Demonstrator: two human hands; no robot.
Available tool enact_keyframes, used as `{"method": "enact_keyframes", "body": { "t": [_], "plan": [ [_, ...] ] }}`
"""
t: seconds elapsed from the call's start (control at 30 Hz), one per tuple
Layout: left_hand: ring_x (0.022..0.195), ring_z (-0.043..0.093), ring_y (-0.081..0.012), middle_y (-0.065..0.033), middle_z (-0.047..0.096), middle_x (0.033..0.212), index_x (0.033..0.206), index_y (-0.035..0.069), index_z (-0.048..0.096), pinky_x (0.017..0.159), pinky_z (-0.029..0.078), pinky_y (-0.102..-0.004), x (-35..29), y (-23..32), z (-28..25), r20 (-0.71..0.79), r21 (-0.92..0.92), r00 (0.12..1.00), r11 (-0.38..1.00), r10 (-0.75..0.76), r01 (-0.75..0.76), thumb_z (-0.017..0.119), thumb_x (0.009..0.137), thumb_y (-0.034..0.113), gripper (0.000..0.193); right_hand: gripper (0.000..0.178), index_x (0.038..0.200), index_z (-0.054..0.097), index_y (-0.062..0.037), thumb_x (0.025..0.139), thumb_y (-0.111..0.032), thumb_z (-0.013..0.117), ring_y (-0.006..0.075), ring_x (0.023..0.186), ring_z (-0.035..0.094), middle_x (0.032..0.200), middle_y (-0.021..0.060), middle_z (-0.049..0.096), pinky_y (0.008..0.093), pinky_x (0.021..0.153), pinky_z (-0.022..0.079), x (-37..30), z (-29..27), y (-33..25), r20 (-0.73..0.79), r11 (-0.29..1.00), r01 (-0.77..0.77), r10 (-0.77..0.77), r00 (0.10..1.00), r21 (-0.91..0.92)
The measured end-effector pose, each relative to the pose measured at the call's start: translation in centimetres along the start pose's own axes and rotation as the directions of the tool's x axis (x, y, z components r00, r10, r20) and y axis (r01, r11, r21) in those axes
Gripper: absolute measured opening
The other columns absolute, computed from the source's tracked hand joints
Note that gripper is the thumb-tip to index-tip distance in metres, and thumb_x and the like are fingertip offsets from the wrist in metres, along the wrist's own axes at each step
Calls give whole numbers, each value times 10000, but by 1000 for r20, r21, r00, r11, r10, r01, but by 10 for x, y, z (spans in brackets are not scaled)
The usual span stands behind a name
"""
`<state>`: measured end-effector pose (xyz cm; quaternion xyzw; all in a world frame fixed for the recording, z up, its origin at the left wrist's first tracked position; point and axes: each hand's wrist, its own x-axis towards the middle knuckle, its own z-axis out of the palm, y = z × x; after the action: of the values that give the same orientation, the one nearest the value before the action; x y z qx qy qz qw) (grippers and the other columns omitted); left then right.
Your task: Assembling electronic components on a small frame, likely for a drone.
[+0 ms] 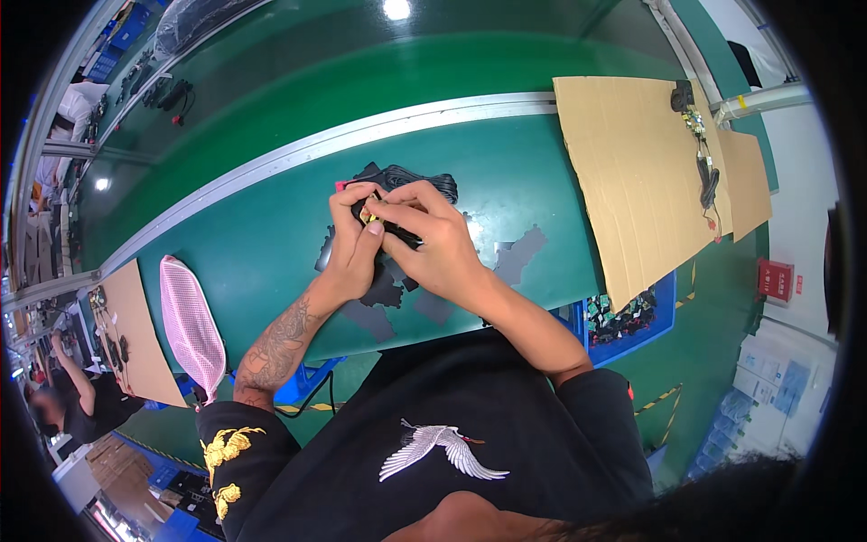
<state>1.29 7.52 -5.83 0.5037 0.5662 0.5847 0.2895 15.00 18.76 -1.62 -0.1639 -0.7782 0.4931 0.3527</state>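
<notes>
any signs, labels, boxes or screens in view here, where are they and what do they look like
Red sign or box: on the pale wall at far right, squarish, red with small pale marks.
Blue bin: under the cardboard sheet's near edge, right of the right hand, rectangular, full of small dark and green parts.
Pale stacked cartons: lower right, light with blue patches.
No screens show.

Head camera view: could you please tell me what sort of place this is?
Probably a factory assembly line: a long green conveyor belt, a blue bin of small parts, and cardboard sheets carrying wired components.
</notes>
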Motion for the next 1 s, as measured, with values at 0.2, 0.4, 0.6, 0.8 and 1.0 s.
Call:
{"method": "enact_keyframes", "body": {
  "t": [0.2,0.4,0.6,0.8,1.0],
  "plan": [
    [1237,495,-263,-212,447,1377,1473,5,286,1135,376,-441,-4,8,6,-66,-91,996,995,-54,47,441,1077,121,441,440,1222,751,-34,795,14,849,263,935,753,1055,106,735,364,798,609,1,1,-1,-37,994,-8,4,999,-112],
    [1321,463,-286,-221,432,1419,1469,-6,311,1176,350,-443,-6,1,5,-103,41,995,999,14,-10,441,1088,144,429,462,1220,702,-24,789,-13,868,258,954,765,1084,115,770,350,757,594,1,4,0,-74,998,-2,-3,997,-70],
    [1235,530,-232,-205,483,1404,1465,3,329,1090,441,-397,-9,-4,5,-124,122,989,991,78,-63,417,1082,153,421,484,1230,706,-24,778,-37,878,255,939,765,1033,118,774,357,752,598,-2,7,-1,-88,987,53,-66,994,-149],
    [944,626,-159,-123,604,1164,1396,26,386,848,551,-333,0,5,6,-223,-249,974,968,-34,-23,520,1098,214,376,625,1332,683,11,731,-18,851,265,844,745,966,120,763,369,748,611,0,6,-8,-60,956,224,-239,969,-188],
    [871,618,-127,-113,625,1138,1354,46,411,775,552,-290,1,18,7,-220,-173,963,978,-154,117,538,1081,58,301,647,1368,667,22,734,9,796,270,848,744,974,120,764,366,731,614,-5,5,1,-43,933,253,-272,961,-256]
  ]
}}
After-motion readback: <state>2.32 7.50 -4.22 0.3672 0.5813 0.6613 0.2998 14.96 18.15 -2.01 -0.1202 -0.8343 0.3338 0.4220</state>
